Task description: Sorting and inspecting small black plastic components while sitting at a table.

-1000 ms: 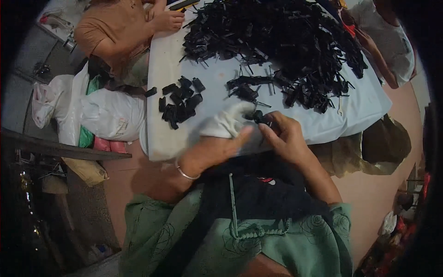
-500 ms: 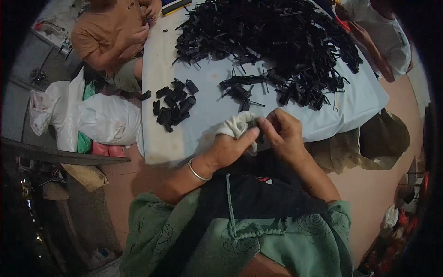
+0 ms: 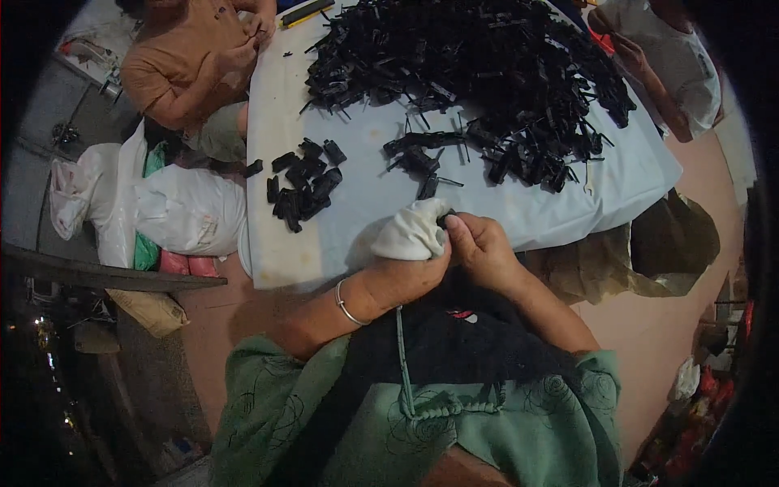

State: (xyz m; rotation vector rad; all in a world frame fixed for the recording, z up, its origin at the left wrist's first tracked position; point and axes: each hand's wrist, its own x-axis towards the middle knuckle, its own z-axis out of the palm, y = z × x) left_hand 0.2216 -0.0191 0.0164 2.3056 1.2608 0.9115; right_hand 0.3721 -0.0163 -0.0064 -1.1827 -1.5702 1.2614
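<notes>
My left hand (image 3: pixel 406 274), with a silver bangle at the wrist, is closed at the near edge of the table. A white cloth (image 3: pixel 408 232) is bunched over its fingers and hides them. Just past the cloth's right side, a small black part (image 3: pixel 444 217) shows; its exact kind I cannot make out. The thumb and curled fingers of my right hand (image 3: pixel 485 253) pinch this part, close against the left hand. Straight ahead on the table lie a few black plastic pieces (image 3: pixel 418 156) with thin stems.
A large heap of black plastic parts (image 3: pixel 462 61) covers the table's far side. Shorter black pieces (image 3: pixel 304 185) form a group at left. A small wrench (image 3: pixel 589 178) lies at right. Two people sit across the corners. White bags (image 3: pixel 191 211) stand left; a brown sack (image 3: pixel 673 243) is right.
My left hand has turned, so the cloth now covers more of its fingers. My right hand has shifted slightly left and down and pinches the black part beside the cloth.
</notes>
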